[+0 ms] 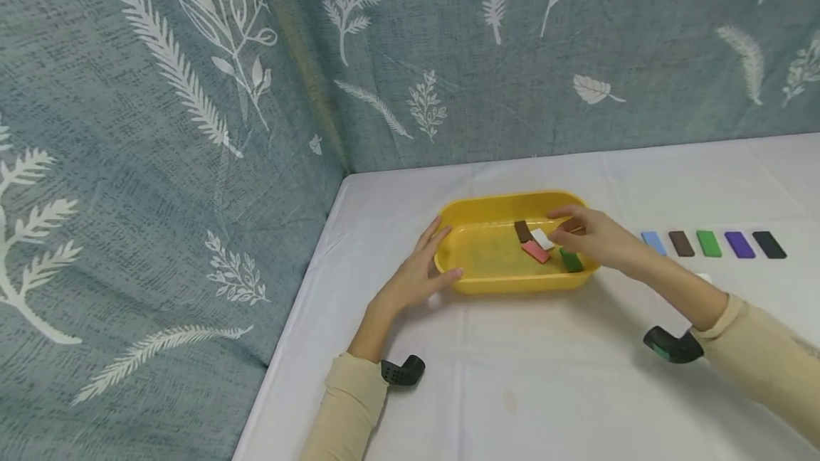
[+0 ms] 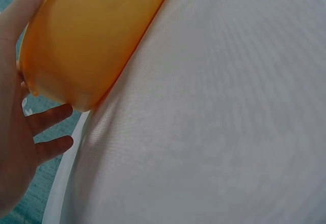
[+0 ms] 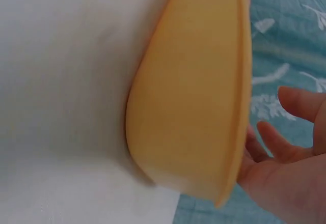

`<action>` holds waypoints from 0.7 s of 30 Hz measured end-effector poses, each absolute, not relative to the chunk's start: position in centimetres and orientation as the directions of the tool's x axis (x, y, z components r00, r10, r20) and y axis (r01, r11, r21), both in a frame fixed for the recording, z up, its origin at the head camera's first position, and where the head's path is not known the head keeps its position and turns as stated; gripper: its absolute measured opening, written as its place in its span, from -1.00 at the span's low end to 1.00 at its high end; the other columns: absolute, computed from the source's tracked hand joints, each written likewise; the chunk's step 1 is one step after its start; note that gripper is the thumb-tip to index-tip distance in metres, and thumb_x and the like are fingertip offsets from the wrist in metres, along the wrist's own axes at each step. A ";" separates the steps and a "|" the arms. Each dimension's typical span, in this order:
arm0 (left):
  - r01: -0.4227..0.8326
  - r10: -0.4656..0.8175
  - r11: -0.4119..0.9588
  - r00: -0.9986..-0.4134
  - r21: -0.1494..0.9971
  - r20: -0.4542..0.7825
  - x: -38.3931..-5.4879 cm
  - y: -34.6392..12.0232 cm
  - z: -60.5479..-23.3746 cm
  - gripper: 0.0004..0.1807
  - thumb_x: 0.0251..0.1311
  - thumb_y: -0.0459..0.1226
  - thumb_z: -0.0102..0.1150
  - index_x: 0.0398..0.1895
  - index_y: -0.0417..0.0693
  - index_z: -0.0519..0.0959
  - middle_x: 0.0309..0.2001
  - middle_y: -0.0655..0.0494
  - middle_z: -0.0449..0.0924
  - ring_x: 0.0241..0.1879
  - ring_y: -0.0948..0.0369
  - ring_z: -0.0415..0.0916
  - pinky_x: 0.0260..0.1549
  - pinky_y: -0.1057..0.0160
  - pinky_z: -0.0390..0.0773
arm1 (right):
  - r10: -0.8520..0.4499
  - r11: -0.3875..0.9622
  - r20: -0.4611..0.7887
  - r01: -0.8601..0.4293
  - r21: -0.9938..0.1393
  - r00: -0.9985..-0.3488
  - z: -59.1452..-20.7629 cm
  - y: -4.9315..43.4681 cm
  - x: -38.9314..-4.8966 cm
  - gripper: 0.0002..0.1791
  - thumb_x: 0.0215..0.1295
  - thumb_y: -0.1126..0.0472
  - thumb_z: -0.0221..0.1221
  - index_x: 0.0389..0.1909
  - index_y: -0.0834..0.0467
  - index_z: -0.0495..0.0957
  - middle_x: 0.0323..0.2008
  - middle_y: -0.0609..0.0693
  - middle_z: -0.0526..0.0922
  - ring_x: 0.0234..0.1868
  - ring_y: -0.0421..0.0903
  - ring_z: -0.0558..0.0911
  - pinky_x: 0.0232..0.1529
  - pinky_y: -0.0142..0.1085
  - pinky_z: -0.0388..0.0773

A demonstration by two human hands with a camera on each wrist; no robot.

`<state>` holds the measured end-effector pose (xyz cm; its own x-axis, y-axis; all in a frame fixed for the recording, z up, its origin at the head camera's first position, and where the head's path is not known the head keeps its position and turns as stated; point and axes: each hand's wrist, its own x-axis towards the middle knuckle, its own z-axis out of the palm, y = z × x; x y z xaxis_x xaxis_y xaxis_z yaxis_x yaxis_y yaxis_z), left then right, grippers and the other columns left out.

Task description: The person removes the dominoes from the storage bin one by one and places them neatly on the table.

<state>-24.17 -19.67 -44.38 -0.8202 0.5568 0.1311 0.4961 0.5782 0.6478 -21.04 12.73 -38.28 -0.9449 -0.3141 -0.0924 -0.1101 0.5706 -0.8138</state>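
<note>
1. Head view: the yellow tray (image 1: 512, 284) stands upright on a white table (image 1: 532, 390), lying lengthwise in front of the person, seemingly so that both hands can reach it.
2. Towards its right end lie a brown block (image 1: 523, 232), a white block (image 1: 542, 239), a red block (image 1: 535, 252) and a green block (image 1: 570, 260); their uneven angles suggest they were not laid out with care.
3. On the table to the right, a row of blocks (image 1: 709, 243) is evenly spaced, blue, brown, green, purple and black, probably so that each colour reads separately. A white item (image 1: 704, 277) is partly hidden by the right forearm.
4. The left hand (image 1: 416, 274) touches the tray's left end, fingers fairly straight and spread, thumb near the front corner; this looks like steadying rather than lifting.
5. The right hand (image 1: 592, 237) is over the tray's right end, close to the white block, fingers bent a little and parted from the thumb. No block shows between them in the right wrist view.
</note>
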 end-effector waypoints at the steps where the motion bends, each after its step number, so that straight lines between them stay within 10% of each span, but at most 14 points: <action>1: 0.497 0.556 0.579 -0.820 0.646 0.132 -24.2 -19.7 -44.4 0.04 0.11 0.41 -0.10 0.52 0.05 -0.05 0.51 0.31 -0.40 0.38 -0.10 0.02 0.18 -0.17 0.22 | -0.327 0.567 -0.107 -0.104 -0.817 -0.939 -38.4 12.4 -21.2 -0.37 0.41 0.02 0.08 0.33 0.32 0.21 0.09 0.33 0.43 0.05 0.19 0.48 0.05 0.02 0.45; 21: 0.485 0.545 0.593 -0.829 0.643 0.123 -24.0 -19.5 -44.3 0.10 0.05 0.48 -0.16 0.52 0.02 -0.03 0.51 0.28 -0.39 0.39 -0.10 -0.02 0.18 -0.21 0.20 | -0.349 0.694 -0.211 -0.101 -0.713 -0.913 -40.4 9.3 -24.0 -0.45 0.40 0.11 0.10 0.22 0.41 0.29 -0.20 0.23 0.61 -0.29 0.00 0.50 -0.34 -0.27 0.42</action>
